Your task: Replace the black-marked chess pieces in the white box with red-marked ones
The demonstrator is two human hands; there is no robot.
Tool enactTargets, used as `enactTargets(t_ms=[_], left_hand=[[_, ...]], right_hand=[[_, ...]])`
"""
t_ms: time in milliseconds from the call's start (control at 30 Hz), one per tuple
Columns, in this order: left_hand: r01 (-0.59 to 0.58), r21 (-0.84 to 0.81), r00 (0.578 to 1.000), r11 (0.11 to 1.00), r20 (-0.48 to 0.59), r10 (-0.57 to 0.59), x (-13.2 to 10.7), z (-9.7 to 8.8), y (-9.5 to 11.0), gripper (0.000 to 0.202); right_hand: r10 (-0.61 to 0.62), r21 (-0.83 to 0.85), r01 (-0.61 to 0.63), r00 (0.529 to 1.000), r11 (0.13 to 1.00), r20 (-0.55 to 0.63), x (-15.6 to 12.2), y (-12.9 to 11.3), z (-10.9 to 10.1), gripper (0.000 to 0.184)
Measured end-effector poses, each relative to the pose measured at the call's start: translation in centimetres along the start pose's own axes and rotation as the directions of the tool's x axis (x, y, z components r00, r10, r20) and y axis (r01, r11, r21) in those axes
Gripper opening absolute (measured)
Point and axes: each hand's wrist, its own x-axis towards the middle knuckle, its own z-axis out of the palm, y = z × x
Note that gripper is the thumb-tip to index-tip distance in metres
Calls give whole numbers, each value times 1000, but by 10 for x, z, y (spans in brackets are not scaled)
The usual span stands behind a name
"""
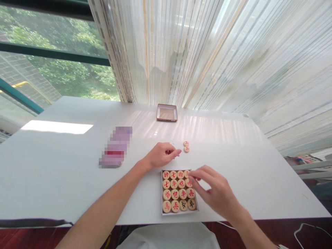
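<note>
A shallow white-edged box [178, 213] near the table's front edge holds several round wooden xiangqi pieces [175, 194], mostly with red characters and a couple with black ones. My right hand [216, 186] reaches over the box's right side, thumb and forefinger pinched at the corner piece [186, 173], whose right part they hide. Beyond the box, my left hand [162, 155] rests low over the table with curled fingers. Something dark red shows between them, too small to make out. Just right of that hand, two loose red-character pieces [186, 146] lie close together.
An upturned open box lid [167, 113] lies at the table's far edge. A blurred purple flat item [116, 147] is to the left. The white table [64, 186] runs up to striped curtains [160, 52] and a window. White cables [308, 228] hang at the lower right.
</note>
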Motion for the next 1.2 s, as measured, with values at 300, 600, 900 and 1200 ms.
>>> enactTargets(t_ms=[300, 600, 900, 1200], left_hand=[[3, 192, 980, 981, -197, 35, 2, -7, -18, 17], [-29, 259, 988, 965, -137, 67, 1, -5, -19, 14], [-115, 323, 984, 939, -90, 151, 2, -7, -13, 28], [-164, 444, 983, 881, -2, 184, 13, 7, -6, 24]], right_hand=[[239, -150, -205, 936, 967, 261, 93, 80, -19, 42], [141, -4, -142, 978, 990, 156, 83, 89, 12, 31], [73, 120, -94, 983, 988, 169, 76, 83, 17, 31], [101, 43, -105, 991, 994, 87, 77, 90, 18, 13]])
